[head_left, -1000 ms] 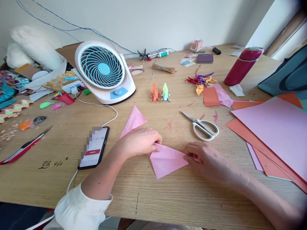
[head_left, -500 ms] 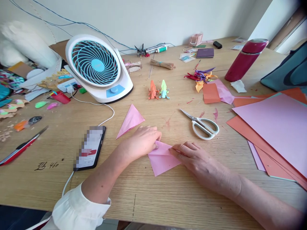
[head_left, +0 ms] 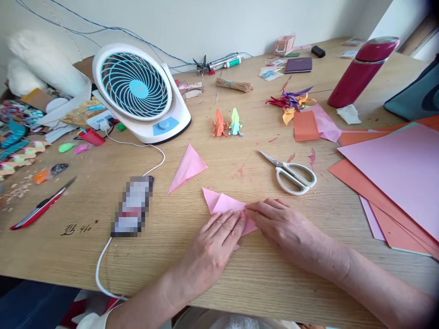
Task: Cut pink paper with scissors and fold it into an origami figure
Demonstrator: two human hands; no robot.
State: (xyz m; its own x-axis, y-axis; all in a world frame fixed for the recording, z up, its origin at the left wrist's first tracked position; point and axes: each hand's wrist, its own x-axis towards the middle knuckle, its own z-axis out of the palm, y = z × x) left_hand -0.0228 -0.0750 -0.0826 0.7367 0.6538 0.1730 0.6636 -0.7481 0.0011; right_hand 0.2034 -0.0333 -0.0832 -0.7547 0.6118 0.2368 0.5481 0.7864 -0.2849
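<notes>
A partly folded sheet of pink paper (head_left: 224, 203) lies on the table, its pointed corner sticking out at the upper left. My left hand (head_left: 216, 244) rests flat over its lower part, fingers stretched out and pressing down. My right hand (head_left: 283, 224) grips the paper's right corner, with the fingers close together and the thumb hidden. Behind them lies a second piece of pink paper (head_left: 188, 169), folded into a triangle. White-handled scissors (head_left: 291, 176) lie just beyond my right hand.
A white fan (head_left: 137, 89) stands at the back left, with a phone (head_left: 132, 208) on a cable before it. Two small origami figures (head_left: 219, 124) stand mid-table. Stacked coloured sheets (head_left: 394, 183) and a red flask (head_left: 363, 71) are at right; a red-handled knife (head_left: 43, 205) is at left.
My left hand has moved from the paper's upper left edge down onto its lower part and flattened. A pointed flap now shows at upper left. My right hand stays at the right corner.
</notes>
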